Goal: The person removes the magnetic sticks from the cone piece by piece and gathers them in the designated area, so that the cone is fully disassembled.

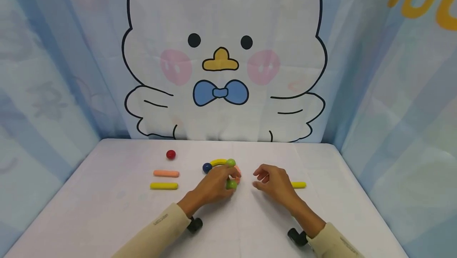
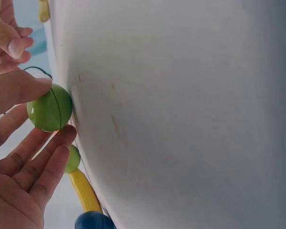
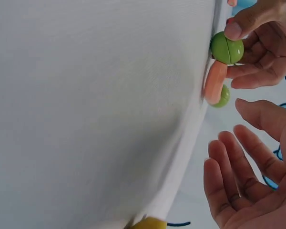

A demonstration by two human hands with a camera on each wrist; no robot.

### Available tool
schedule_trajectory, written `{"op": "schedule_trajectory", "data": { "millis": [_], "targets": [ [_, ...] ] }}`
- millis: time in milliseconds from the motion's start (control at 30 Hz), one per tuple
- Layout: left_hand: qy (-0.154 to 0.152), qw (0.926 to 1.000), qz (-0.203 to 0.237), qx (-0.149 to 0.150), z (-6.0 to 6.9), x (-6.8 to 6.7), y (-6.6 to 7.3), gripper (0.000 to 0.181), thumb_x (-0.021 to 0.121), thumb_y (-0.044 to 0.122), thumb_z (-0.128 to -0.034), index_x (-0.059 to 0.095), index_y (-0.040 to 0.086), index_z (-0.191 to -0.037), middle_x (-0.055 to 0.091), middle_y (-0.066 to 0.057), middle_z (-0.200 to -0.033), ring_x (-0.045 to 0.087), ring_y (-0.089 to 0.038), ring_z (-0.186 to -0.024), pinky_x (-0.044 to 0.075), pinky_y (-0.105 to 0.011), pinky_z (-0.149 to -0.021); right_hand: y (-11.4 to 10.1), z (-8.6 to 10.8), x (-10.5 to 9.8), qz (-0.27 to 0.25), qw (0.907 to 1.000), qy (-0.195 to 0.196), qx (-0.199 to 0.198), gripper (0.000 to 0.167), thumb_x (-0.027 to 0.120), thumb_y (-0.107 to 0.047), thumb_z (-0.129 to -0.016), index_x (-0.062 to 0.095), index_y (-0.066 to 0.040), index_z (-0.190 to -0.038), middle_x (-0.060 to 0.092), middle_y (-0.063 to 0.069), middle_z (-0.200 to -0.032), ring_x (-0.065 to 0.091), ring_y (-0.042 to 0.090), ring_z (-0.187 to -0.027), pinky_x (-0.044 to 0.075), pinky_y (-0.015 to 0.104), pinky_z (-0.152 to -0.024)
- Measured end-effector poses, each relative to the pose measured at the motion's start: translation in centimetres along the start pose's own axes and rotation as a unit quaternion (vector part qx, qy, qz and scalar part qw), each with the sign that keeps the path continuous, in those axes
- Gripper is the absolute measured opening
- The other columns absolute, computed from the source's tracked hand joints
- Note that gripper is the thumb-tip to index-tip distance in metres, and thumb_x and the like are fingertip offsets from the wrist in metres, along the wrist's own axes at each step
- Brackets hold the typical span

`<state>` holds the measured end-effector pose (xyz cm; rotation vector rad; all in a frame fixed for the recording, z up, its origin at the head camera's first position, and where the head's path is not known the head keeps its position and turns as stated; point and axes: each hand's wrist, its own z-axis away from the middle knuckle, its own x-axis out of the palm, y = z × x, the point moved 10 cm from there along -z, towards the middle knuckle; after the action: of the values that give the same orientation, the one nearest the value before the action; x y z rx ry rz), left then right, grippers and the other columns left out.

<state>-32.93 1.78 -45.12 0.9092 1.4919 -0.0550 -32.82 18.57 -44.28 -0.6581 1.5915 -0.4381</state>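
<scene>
Left hand (image 1: 216, 181) grips the near green ball (image 1: 231, 184) between thumb and fingers, at the near end of the orange stick (image 3: 215, 81) on the table (image 1: 89, 218), presumably steadying that joint. Right hand (image 1: 275, 182) empty, fingers loosely bent, to the ball's right, perhaps placed to assist.

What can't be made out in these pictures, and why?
Head: part of the orange piece, hidden by the left hand.
Head: one end of the rightmost yellow stick, hidden by the right hand.
Head: the sleeve print, too small to read.
Left wrist: part of the blue ball, cut off by the bottom edge.
Right wrist: part of a yellow thing, cut off by the bottom edge.
</scene>
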Motion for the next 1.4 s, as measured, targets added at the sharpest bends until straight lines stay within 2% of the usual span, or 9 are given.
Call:
{"op": "schedule_trajectory", "data": {
  "millis": [200, 433, 533, 667, 800, 1000, 1167, 1400],
  "targets": [
    [-0.007, 0.9999, 0.009, -0.006, 0.4, -0.5, -0.7, 0.029, 0.085, 0.018, -0.0907, 0.076, 0.014, -0.118, 0.077, 0.004, -0.111, 0.069, -0.012, -0.102, 0.059, -0.032, -0.097, -1.2, -1.6, 1.2, -0.014, 0.9997, -0.009, -0.017, 0.019, 0.087, -0.011, -0.088, 0.078, -0.013, -0.105, 0.073, -0.003, -0.091, 0.065, 0.011, -0.08, 0.058, 0.027, -0.074],
    [-0.027, 0.9992, 0.025, -0.012, 0.4, -0.4, -1.3, 0.029, 0.085, 0.016, -0.091, 0.079, 0.016, -0.119, 0.079, 0.007, -0.111, 0.068, -0.009, -0.101, 0.058, -0.033, -0.096, -1.7, -2.8, 2.2, -0.021, 0.9995, -0.011, -0.021, 0.031, 0.085, -0.01, -0.09, 0.076, -0.014, -0.119, 0.075, 0.003, -0.098, 0.069, 0.015, -0.083, 0.062, 0.034, -0.077],
    [-0.037, 0.9985, 0.036, -0.016, 0.4, -0.2, -1.5, 0.028, 0.084, 0.013, -0.0905, 0.08, 0.017, -0.118, 0.079, 0.007, -0.111, 0.065, -0.009, -0.099, 0.057, -0.032, -0.096, -1.9, -3.1, 2.6, -0.019, 0.9995, -0.014, -0.02, 0.037, 0.085, -0.013, -0.09, 0.074, -0.014, -0.125, 0.075, 0.006, -0.101, 0.07, 0.017, -0.083, 0.062, 0.035, -0.077],
    [-0.044, 0.9981, 0.043, -0.006, 0.4, -0.1, -1.4, 0.029, 0.084, 0.009, -0.0893, 0.081, 0.016, -0.117, 0.08, 0.006, -0.11, 0.064, -0.009, -0.097, 0.055, -0.034, -0.095, -2.0, -3.5, 3.2, -0.009, 0.9997, -0.018, -0.01, 0.042, 0.086, -0.016, -0.09, 0.073, -0.014, -0.129, 0.074, 0.007, -0.102, 0.067, 0.018, -0.086, 0.056, 0.033, -0.076],
    [-0.046, 0.9978, 0.049, -0.002, 0.4, -0.1, -1.3, 0.029, 0.084, 0.007, -0.0887, 0.081, 0.015, -0.117, 0.08, 0.005, -0.11, 0.065, -0.009, -0.098, 0.055, -0.036, -0.097, -1.8, -3.8, 3.6, 0.012, 0.9997, -0.02, 0.004, 0.046, 0.088, -0.018, -0.088, 0.072, -0.014, -0.131, 0.071, 0.007, -0.102, 0.062, 0.02, -0.089, 0.049, 0.033, -0.075],
    [-0.06, 0.9966, 0.056, -0.001, 0.4, 0.3, -1.1, 0.031, 0.083, 0.005, -0.0881, 0.081, 0.015, -0.117, 0.079, 0.004, -0.116, 0.064, -0.012, -0.104, 0.053, -0.034, -0.096, -1.6, -3.9, 4.2, 0.029, 0.9991, -0.027, 0.018, 0.048, 0.09, -0.02, -0.085, 0.072, -0.013, -0.129, 0.068, 0.009, -0.101, 0.059, 0.022, -0.088, 0.048, 0.035, -0.076],
    [-0.076, 0.996, 0.048, 0.001, 0.8, 0.3, -0.9, 0.033, 0.082, 0.003, -0.089, 0.081, 0.015, -0.12, 0.078, 0.002, -0.121, 0.064, -0.015, -0.109, 0.052, -0.037, -0.098, -1.6, -3.9, 4.3, 0.037, 0.9986, -0.03, 0.023, 0.048, 0.09, -0.019, -0.084, 0.072, -0.013, -0.129, 0.067, 0.007, -0.098, 0.058, 0.022, -0.088, 0.048, 0.036, -0.076],
    [-0.078, 0.9949, 0.059, -0.024, 2.0, -0.8, -1.9, 0.031, 0.079, 0.006, -0.0933, 0.078, 0.013, -0.124, 0.077, -0.001, -0.121, 0.066, -0.019, -0.109, 0.054, -0.046, -0.102, -1.7, -3.9, 4.5, 0.044, 0.9983, -0.029, 0.027, 0.049, 0.09, -0.021, -0.085, 0.072, -0.015, -0.13, 0.066, 0.007, -0.098, 0.057, 0.021, -0.087, 0.047, 0.035, -0.076]
  ]
}}
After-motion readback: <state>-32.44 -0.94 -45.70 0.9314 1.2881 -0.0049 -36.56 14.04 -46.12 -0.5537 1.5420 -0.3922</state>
